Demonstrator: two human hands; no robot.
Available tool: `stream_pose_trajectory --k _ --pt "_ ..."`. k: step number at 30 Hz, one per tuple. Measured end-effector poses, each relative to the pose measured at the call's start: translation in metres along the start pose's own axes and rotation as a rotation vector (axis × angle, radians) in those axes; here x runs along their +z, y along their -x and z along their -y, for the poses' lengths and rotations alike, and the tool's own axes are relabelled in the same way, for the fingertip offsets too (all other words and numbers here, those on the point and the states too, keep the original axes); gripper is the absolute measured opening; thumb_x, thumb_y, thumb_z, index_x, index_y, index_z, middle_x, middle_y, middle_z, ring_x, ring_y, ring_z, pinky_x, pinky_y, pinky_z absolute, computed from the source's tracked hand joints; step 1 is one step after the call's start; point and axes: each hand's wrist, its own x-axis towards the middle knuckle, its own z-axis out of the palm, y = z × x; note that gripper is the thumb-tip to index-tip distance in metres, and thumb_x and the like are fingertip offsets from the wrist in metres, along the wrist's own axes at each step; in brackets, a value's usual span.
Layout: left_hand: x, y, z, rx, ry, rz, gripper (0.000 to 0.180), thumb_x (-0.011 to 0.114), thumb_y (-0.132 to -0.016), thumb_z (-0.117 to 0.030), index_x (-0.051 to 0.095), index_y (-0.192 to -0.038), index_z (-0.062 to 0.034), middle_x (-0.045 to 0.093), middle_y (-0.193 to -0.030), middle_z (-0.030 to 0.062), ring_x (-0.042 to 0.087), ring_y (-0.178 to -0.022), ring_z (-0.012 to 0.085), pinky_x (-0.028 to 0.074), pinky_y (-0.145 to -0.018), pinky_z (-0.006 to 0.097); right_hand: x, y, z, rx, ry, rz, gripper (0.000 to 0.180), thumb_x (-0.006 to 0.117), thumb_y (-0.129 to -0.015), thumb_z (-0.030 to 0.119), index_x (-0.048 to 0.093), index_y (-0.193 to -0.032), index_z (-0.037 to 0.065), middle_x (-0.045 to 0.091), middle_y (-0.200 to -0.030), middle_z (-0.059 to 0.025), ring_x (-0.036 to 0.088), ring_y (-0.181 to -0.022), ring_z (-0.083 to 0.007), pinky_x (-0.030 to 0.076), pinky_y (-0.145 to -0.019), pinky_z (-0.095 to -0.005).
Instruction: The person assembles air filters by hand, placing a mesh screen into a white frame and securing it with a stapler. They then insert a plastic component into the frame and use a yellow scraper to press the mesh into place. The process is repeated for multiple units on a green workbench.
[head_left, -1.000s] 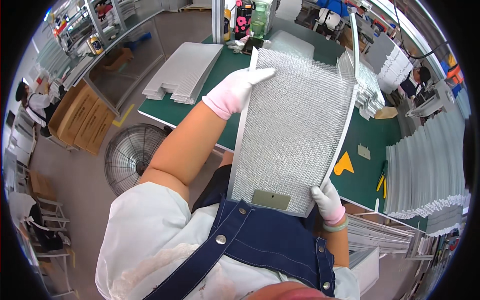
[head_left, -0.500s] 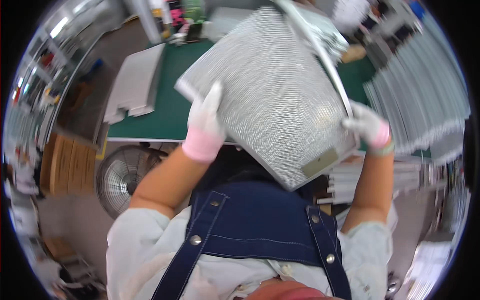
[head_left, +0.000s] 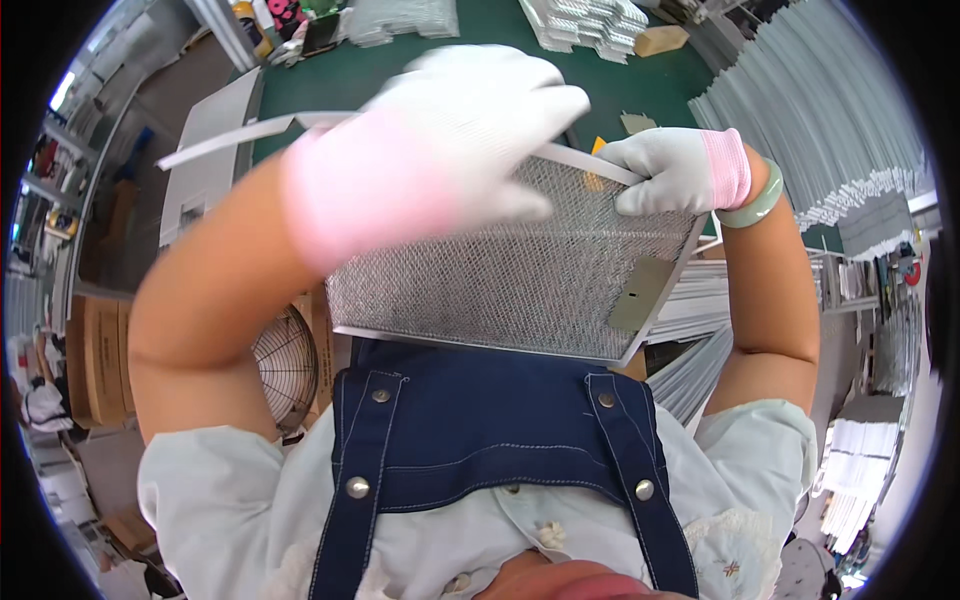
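Observation:
A framed metal mesh filter panel (head_left: 480, 285) is tilted in front of my apron, its lower edge close to my waist. A grey-green plate (head_left: 641, 293) sits near its lower right corner. My right hand (head_left: 665, 172), in a white glove with a pink cuff, pinches the panel's upper right corner. Over the upper left part reaches my gloved left hand (head_left: 455, 140), slightly blurred, fingers stretched out and thumb apart. It hides that stretch of the frame. Beyond its wrist, a thin white frame strip (head_left: 225, 142) juts out to the left.
Behind the panel lies a green work table (head_left: 330, 85). Stacked metal mesh pieces (head_left: 590, 22) and a tan block (head_left: 661, 40) stand at its far side. A tall stack of grey sheets (head_left: 820, 110) rises at right. A floor fan (head_left: 285, 365) and cardboard boxes (head_left: 100, 360) are at lower left.
The panel has come down closer to my body and turned so its lower edge runs nearly level. My left hand has left its left edge and moved over the top; my right hand keeps its hold.

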Motion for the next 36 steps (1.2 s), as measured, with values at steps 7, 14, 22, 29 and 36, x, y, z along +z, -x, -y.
stream_pose_trajectory --k 7,14,22,29,36 --pt "-0.006 -0.031 0.016 -0.156 0.306 0.703 0.036 0.057 -0.096 -0.036 0.06 -0.1 -0.0004 0.063 -0.088 0.018 0.064 -0.088 0.0347 0.051 -0.079 0.042 0.046 0.001 0.036 -0.076 0.077 -0.608 0.025 0.066 -0.087 0.027 0.064 -0.096 0.004 0.066 -0.078 -0.0141 0.066 -0.075 -0.0314 0.052 -0.069 -0.0401" --pt "0.029 0.0 0.02 -0.131 0.16 0.393 0.031 0.059 -0.095 -0.036 0.059 -0.095 -0.0045 0.063 -0.073 0.0147 0.064 -0.071 0.0345 0.052 -0.066 0.043 0.07 -0.032 -0.006 -0.237 0.539 -0.952 0.027 0.066 -0.09 0.034 0.059 -0.078 0.011 0.056 -0.063 -0.0094 0.06 -0.059 -0.0291 0.047 -0.054 -0.0402" --pt "0.018 0.026 0.029 -0.26 0.044 0.44 0.028 0.057 -0.096 -0.033 0.057 -0.094 -0.0052 0.061 -0.074 0.0148 0.063 -0.073 0.0339 0.052 -0.068 0.045 0.072 -0.039 -0.002 -0.263 0.428 -0.948 0.027 0.065 -0.09 0.035 0.062 -0.08 0.01 0.059 -0.065 -0.0106 0.061 -0.062 -0.0311 0.048 -0.057 -0.0414" --pt "0.016 0.026 0.028 -0.179 0.08 0.377 0.031 0.053 -0.098 -0.034 0.057 -0.092 -0.0037 0.062 -0.077 0.0146 0.064 -0.077 0.0346 0.052 -0.072 0.045 0.072 -0.056 0.018 -0.267 0.481 -0.949 0.03 0.062 -0.092 0.037 0.06 -0.08 0.009 0.061 -0.066 -0.0119 0.063 -0.065 -0.0327 0.05 -0.059 -0.0431" --pt "0.028 0.032 0.03 -0.185 -0.251 0.319 0.03 0.061 -0.092 -0.034 0.062 -0.078 -0.0078 0.063 -0.068 0.0112 0.066 -0.067 0.0315 0.053 -0.063 0.041 0.068 -0.063 0.014 -0.138 0.431 -0.805 0.035 0.056 -0.096 0.04 0.058 -0.079 0.009 0.062 -0.066 -0.0137 0.065 -0.064 -0.034 0.052 -0.059 -0.0438"
